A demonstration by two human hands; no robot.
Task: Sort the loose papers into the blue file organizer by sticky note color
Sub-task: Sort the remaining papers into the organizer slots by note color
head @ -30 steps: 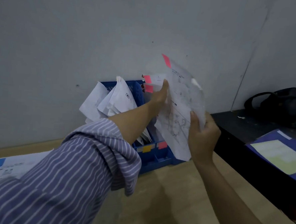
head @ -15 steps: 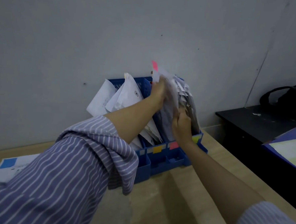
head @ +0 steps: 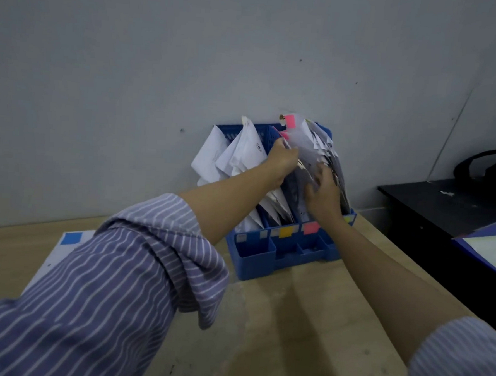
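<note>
The blue file organizer [head: 268, 259] stands on the wooden table against the wall, its slots full of white papers. Its front edge carries a yellow label [head: 284, 232] and a pink label [head: 311, 227]. A sheet with a pink sticky note [head: 290, 121] stands in the slot above the pink label. My left hand [head: 283, 158] reaches in and holds papers near the sheet's top edge. My right hand [head: 323, 189] presses with spread fingers on the papers lower in that slot.
A loose sheet with a blue sticky note [head: 71, 238] lies on the table at the left, partly under my sleeve. A black side table [head: 443, 205] at the right carries a dark bag [head: 492, 168] and a blue folder [head: 487, 249].
The pink-noted sheet, held up in both hands a second ago, has gone down into the organizer's pink slot. My right hand let go of its lower edge and now presses on the papers.
</note>
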